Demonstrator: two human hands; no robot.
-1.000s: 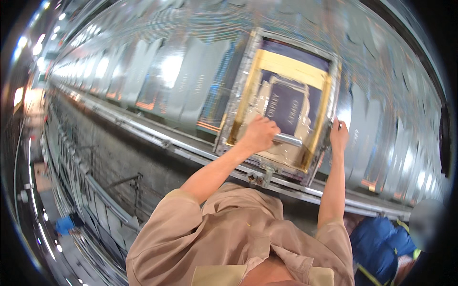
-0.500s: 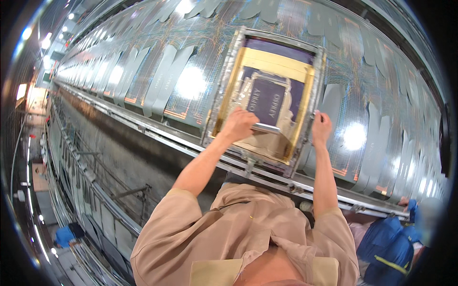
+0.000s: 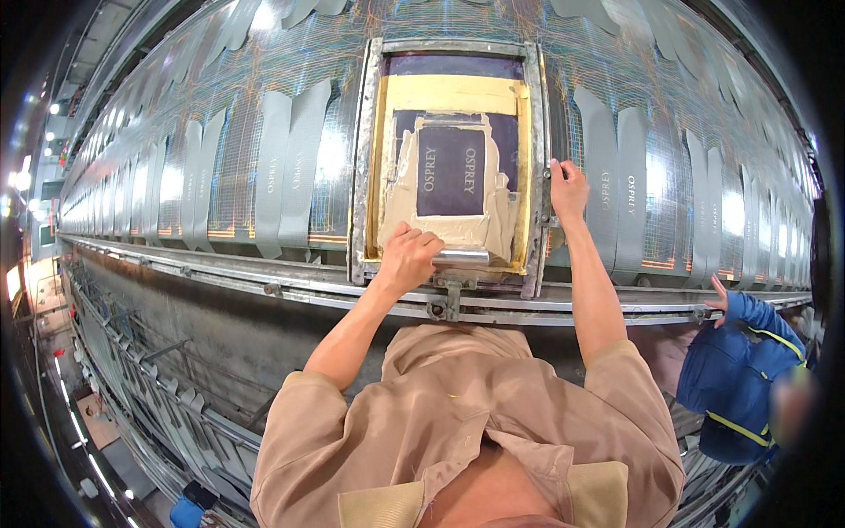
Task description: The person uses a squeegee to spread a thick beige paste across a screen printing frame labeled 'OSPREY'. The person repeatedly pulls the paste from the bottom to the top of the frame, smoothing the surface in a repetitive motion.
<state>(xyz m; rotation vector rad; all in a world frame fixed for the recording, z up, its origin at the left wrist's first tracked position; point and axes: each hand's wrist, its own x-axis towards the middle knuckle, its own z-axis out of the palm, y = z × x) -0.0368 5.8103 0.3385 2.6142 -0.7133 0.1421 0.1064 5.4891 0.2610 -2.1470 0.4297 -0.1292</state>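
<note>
A screen-printing frame (image 3: 359, 158) with metal edges and a yellow-taped border lies across the long table in front of me. Its mesh has a dark purple window (image 3: 451, 172) with pale lettering, ringed by smeared beige ink or paste (image 3: 400, 207). Toward the frame's near end, my left hand (image 3: 408, 257) is closed around one end of a squeegee (image 3: 464, 256) with a shiny metal edge. Its blade is hidden. My right hand (image 3: 569, 187) has curled fingers at the frame's right side rail, seemingly gripping it; the exact contact is hard to make out.
Grey strap-like pieces (image 3: 275, 172) with lettering lie in pairs along the patterned table (image 3: 233, 180) on both sides. A metal rail (image 3: 326, 297) runs along its near edge. At the right, a person in a blue jacket (image 3: 735, 378) reaches a hand toward the table.
The view has turned, so the frame now appears straighter and further left. My left hand has drawn the squeegee nearer to the frame's near end. My right hand stays by the right rail.
</note>
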